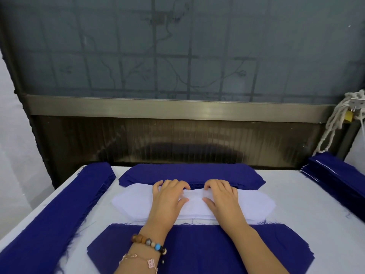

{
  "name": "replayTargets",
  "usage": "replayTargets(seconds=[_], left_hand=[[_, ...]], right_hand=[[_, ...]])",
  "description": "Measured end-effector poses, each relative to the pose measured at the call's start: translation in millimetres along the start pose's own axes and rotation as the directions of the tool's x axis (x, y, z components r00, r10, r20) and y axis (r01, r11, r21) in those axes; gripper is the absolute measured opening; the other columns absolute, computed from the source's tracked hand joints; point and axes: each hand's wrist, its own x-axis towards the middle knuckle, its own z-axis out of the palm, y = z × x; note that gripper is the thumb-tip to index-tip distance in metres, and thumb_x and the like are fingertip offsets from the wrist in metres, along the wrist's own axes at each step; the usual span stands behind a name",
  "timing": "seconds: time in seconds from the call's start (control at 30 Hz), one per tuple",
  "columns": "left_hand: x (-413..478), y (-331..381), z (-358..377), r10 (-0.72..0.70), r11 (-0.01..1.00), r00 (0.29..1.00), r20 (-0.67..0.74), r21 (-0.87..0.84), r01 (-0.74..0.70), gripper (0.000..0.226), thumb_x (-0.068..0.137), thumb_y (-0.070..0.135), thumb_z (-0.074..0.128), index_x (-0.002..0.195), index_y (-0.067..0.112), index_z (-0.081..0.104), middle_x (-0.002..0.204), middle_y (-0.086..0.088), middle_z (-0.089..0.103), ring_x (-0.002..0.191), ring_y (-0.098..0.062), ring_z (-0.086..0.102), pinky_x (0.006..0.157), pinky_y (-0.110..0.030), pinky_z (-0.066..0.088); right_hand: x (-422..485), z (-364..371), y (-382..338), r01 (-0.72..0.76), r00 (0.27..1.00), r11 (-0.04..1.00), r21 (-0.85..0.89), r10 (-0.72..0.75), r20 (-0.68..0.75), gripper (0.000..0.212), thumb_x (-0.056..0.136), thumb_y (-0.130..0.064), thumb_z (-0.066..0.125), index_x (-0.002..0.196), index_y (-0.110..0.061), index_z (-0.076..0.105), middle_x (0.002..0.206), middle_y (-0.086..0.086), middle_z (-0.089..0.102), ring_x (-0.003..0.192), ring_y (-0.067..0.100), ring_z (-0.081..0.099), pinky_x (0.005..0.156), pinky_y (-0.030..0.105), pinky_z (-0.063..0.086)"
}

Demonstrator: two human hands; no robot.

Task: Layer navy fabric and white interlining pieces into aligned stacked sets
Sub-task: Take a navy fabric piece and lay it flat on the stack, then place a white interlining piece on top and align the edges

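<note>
At 6 o'clock, nearest the person, a navy fabric stack (189, 252) with clipped corners lies flat, its frayed far edge just short of the white interlining stack (126, 202). Both forearms cross over this navy stack. The left wrist wears a beaded bracelet (149, 242) and a thin chain bracelet (138, 259) with a pink clover charm.

The interlining sits at the middle of the white table (300, 206), its pointed ends reaching toward 9 and 3 o'clock, with bare table beyond each point. The left hand (167, 197) and right hand (222, 196) rest on it side by side with a narrow gap between them. On each hand the fingers are bent, the tips curling down over the stack's far edge, while the thumb lies spread flat on the white surface, pointing inward. The top ply rises in a small ridge between the two hands. Whether the fingertips hook under a ply cannot be told.

At 12 o'clock a second navy stack (193, 172) touches or slightly underlies the interlining's far edge. At 9 o'clock a long navy strip stack (53, 212) runs along the table's left edge. At 2 o'clock another navy pile (339, 175) sits at the right edge, white plies showing in its side.

Beyond the table stand a dark ribbed panel (177, 139), a metal rail (177, 108) and frosted glass (177, 46). A white rope (333, 123) and a brass padlock (348, 116) hang at 2 o'clock.
</note>
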Motion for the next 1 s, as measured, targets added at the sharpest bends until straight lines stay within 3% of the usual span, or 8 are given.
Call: replayTargets(seconds=[0.07,0.17,0.23,0.4,0.6,0.77,0.87,1.0], left_hand=[[0.8,0.7,-1.1,-0.002,1.0,1.0,-0.006,0.025,0.002,0.006,0.094,0.037,0.056,0.099,0.04,0.057,0.095,0.021,0.05,0.103,0.0,0.045,0.108,-0.027,0.016],[-1.1,-1.1,0.1,-0.05,0.998,0.998,-0.038,0.028,0.051,0.007,0.092,0.044,0.057,0.088,0.038,0.054,0.09,0.019,0.057,0.095,-0.001,0.048,0.098,-0.024,0.02],[-2.8,-4.0,2.1,-0.103,0.994,0.993,-0.061,0.023,0.104,0.011,0.091,0.049,0.055,0.089,0.039,0.054,0.088,0.019,0.055,0.091,-0.001,0.048,0.094,-0.025,0.021],[-3.5,-10.8,4.1,-0.25,0.961,0.965,-0.083,0.098,0.257,0.014,0.094,0.047,0.048,0.105,0.04,0.054,0.1,0.016,0.054,0.101,-0.006,0.049,0.105,-0.034,0.025],[-5.2,-10.6,2.8,-0.346,0.929,0.934,-0.092,0.106,0.355,0.015,0.092,0.04,0.05,0.106,0.037,0.056,0.103,0.014,0.057,0.103,-0.009,0.05,0.106,-0.037,0.025],[-5.5,-11.2,-1.6,-0.423,0.891,0.903,-0.075,0.146,0.429,0.022,0.091,0.034,0.049,0.112,0.035,0.055,0.105,0.013,0.056,0.1,-0.01,0.049,0.094,-0.035,0.03],[-5.8,-17.1,-10.8,-0.508,0.828,0.855,-0.103,0.216,0.518,0.018,0.089,0.033,0.047,0.103,0.028,0.058,0.096,0.009,0.055,0.091,-0.013,0.047,0.079,-0.034,0.028],[-12.1,-45.6,-25.6,-0.645,0.722,0.752,-0.135,0.212,0.658,0.025,0.089,0.035,0.05,0.104,0.017,0.059,0.105,-0.003,0.059,0.104,-0.026,0.049,0.088,-0.042,0.032]], right_hand=[[-1.3,-2.1,-0.4,0.006,1.0,1.0,0.019,-0.006,0.028,0.037,0.094,-0.033,0.053,0.128,-0.04,0.039,0.127,-0.021,0.042,0.124,0.005,0.032,0.101,0.024,0.021],[-0.6,-2.8,0.3,-0.002,0.998,0.998,-0.056,0.005,0.055,0.03,0.097,-0.038,0.048,0.126,-0.04,0.045,0.124,-0.018,0.044,0.123,0.008,0.032,0.102,0.027,0.019],[-0.2,-4.9,3.0,-0.04,0.997,0.994,-0.099,0.046,0.063,0.025,0.097,-0.043,0.046,0.121,-0.036,0.051,0.121,-0.016,0.048,0.121,0.01,0.035,0.1,0.028,0.02],[-0.3,-21.0,30.8,-0.232,0.968,0.949,-0.212,0.248,0.047,0.027,0.094,-0.049,0.047,0.116,-0.033,0.053,0.117,-0.013,0.054,0.117,0.012,0.04,0.102,0.033,0.022],[-11.5,-37.7,75.0,-0.512,0.856,0.837,-0.192,0.516,-0.035,0.03,0.09,-0.058,0.05,0.106,-0.034,0.056,0.112,-0.009,0.058,0.114,0.016,0.042,0.099,0.039,0.026],[-14.0,-41.2,95.9,-0.657,0.75,0.741,-0.137,0.661,-0.021,0.05,0.087,-0.064,0.048,0.122,-0.029,0.055,0.116,-0.002,0.06,0.114,0.021,0.044,0.087,0.037,0.029],[-14.1,-39.1,97.4,-0.661,0.75,0.742,-0.108,0.659,-0.058,0.045,0.089,-0.058,0.052,0.12,-0.026,0.058,0.112,-0.003,0.063,0.11,0.019,0.046,0.08,0.033,0.025],[-15.4,-38.7,95.2,-0.641,0.767,0.763,-0.083,0.633,-0.111,0.037,0.09,-0.053,0.054,0.116,-0.027,0.061,0.109,-0.003,0.065,0.106,0.02,0.049,0.078,0.031,0.024]])
